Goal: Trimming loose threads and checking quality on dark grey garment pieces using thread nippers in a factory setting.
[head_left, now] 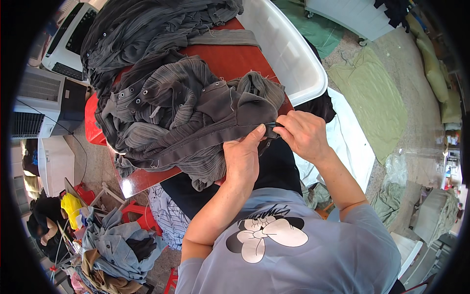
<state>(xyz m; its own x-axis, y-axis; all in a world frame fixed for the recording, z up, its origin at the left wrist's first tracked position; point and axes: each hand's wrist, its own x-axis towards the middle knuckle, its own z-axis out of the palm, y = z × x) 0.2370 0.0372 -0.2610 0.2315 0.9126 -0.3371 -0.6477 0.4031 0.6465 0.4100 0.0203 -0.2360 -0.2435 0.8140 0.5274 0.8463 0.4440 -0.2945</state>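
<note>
A dark grey ribbed garment (191, 117) with a smooth placket band and metal eyelets lies bunched over the red table. My left hand (242, 157) grips the garment's edge, thumb on top at the right end of the band. My right hand (306, 134) is closed, thumb and fingers pinching a small dark tool (275, 124) with a thin tip. The tip meets the band's corner close to my left thumb. Most of this tool is hidden in my fingers, so its kind does not show.
More dark grey garments (147, 29) are heaped at the far end of the red table (230, 51). A white plastic tub (306, 73) stands to its right. Green cloth (374, 93) covers floor on the right; denim clothes (115, 237) are piled at lower left, near another person (44, 223).
</note>
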